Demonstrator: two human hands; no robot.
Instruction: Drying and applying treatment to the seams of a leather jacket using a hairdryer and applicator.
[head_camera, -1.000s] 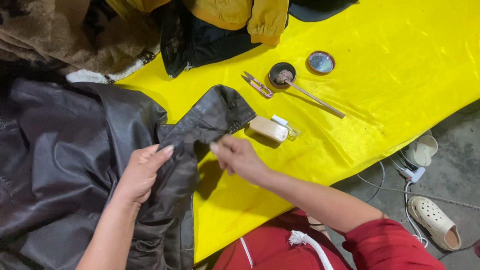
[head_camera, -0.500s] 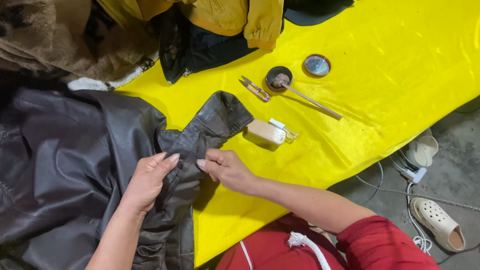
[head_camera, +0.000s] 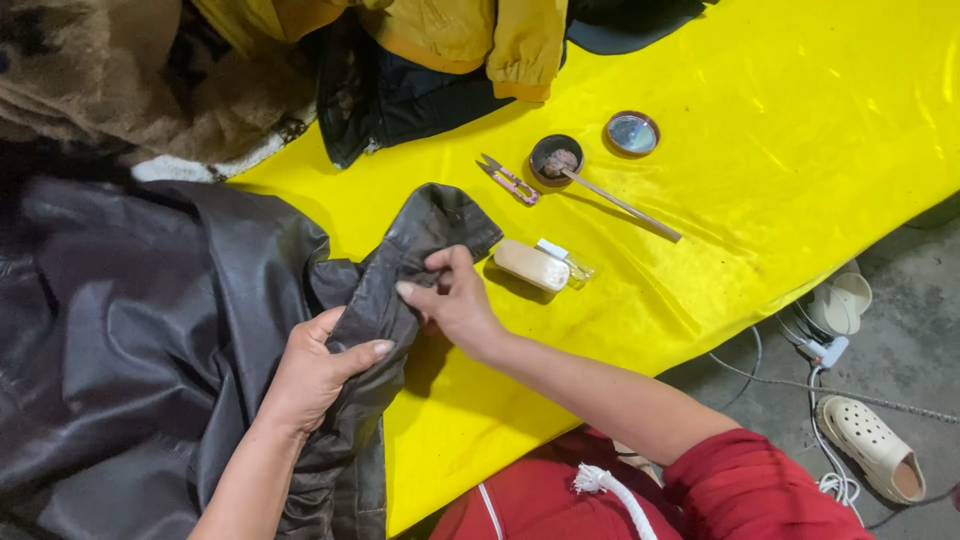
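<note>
A dark leather jacket (head_camera: 140, 330) lies over the left of a yellow cloth-covered table (head_camera: 780, 170), one sleeve (head_camera: 425, 235) stretched toward the middle. My left hand (head_camera: 315, 370) grips the sleeve from the left, thumb on top. My right hand (head_camera: 455, 300) rests on the same sleeve a little farther up, fingers pinching the leather. Just right of it lies a tan oblong block (head_camera: 530, 265) beside a small clear packet (head_camera: 568, 262).
Small thread snips (head_camera: 508, 180), a round tin of paste (head_camera: 556, 158) with a long stick (head_camera: 625, 205) in it, and its lid (head_camera: 632, 133) lie farther back. Yellow and dark garments (head_camera: 450, 50) and brown fleece (head_camera: 90, 80) pile behind. Pale clogs (head_camera: 875, 450) and cables are on the floor.
Both hands have moved closer together on the sleeve. My right hand slid up toward the cuff and my left hand closed round the leather.
</note>
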